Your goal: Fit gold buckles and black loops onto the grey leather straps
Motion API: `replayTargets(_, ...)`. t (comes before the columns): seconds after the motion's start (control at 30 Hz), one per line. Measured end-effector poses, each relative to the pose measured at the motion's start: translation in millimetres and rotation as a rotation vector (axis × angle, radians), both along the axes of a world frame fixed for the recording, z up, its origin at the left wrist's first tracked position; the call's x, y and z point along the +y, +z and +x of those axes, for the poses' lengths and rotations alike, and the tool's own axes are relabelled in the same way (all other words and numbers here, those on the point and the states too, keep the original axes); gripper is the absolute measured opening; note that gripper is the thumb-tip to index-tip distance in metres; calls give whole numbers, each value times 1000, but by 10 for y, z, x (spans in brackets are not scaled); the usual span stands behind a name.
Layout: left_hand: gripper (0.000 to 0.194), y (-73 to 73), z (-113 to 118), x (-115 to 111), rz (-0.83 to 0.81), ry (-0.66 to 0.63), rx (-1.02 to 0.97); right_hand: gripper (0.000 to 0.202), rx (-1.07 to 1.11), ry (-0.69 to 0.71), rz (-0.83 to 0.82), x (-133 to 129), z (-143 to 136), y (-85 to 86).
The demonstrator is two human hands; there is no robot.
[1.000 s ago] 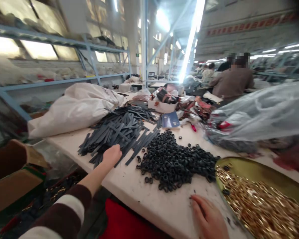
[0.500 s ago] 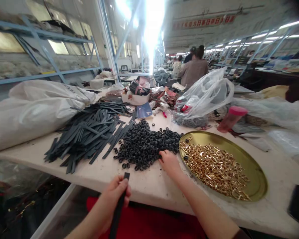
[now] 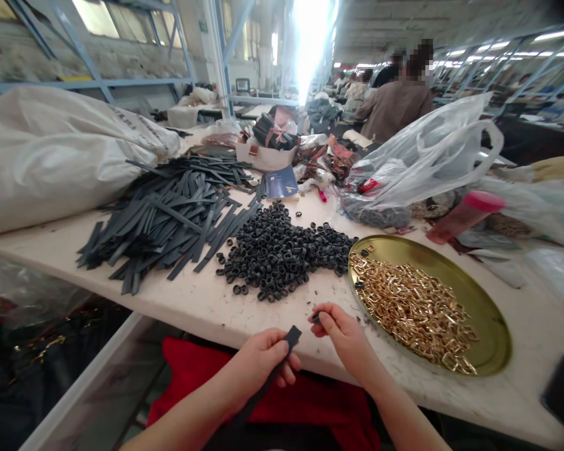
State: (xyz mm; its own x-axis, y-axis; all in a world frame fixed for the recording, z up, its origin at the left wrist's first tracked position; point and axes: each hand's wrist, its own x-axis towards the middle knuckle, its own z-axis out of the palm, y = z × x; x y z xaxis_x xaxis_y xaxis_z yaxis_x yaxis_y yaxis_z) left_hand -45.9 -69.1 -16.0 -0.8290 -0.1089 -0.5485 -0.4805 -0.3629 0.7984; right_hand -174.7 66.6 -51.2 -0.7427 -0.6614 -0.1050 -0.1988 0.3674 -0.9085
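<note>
Between the thumb and fingers of my left hand (image 3: 271, 356) is a dark strap (image 3: 293, 336), its flat end pointing up and right over the table's front edge. My right hand (image 3: 337, 326) pinches a small black loop (image 3: 316, 317) a short way to the right of that strap end, not touching it. Beyond both hands lies a heap of black loops (image 3: 282, 250). To its left is a pile of dark strips (image 3: 164, 213). A round gold tray (image 3: 493, 332) with many gold metal buckles (image 3: 413, 307) sits right of my right hand.
A large white sack (image 3: 66, 156) lies at the left. Behind the heap are a blue booklet (image 3: 282, 183), an open box (image 3: 266, 158) and a clear plastic bag (image 3: 423, 156). A pink-lidded jar (image 3: 467, 216) leans at the right. A person (image 3: 397, 106) is farther back.
My right hand has drawn back from the heap toward me, now with a loop in its fingers. My left hand has moved right with the strap, closer to it. The view has shifted.
</note>
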Motion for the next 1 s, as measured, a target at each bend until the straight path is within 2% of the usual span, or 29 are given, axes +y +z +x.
replayTargets(0.07, 21, -51, -94, -33, -205, -53, 51, 34, -318, 5, -149, -30, 146, 70)
replayTargets(0.13, 23, -61, -159, -64, -417, -125, 70, 38, -502, -2, -207, -71, 233, 99)
replayTargets(0.23, 25, -25, -184, -102, -657, -262, 76, 40, -596, -71, -251, -121, 268, 60)
replayTargets(0.3, 26, -3, -178, -118, -728, -315, 85, 37, -598, -120, -270, -145, 264, 5)
replayTargets(0.53, 29, -25, -245, -114, -802, -432, 99, 16, -495, -74, -193, -148, 264, -81)
replayTargets(0.63, 27, -16, -250, -87, -720, -480, 88, 16, -575, -46, -204, -60, 229, -65)
replayTargets(0.77, 27, 16, -174, -74, -612, -552, 71, 16, -606, -115, -239, 65, 196, -16)
replayTargets(0.83, 32, 22, -134, -71, -647, -514, 94, 17, -639, -159, -296, 87, 217, -1)
replayTargets(0.93, 37, 32, -100, -57, -712, -383, 159, 21, -731, -195, -399, 80, 275, -7)
replayTargets(1.0, 34, 52, -88, -40, -699, -395, 146, 23, -742, -225, -440, 78, 304, -9)
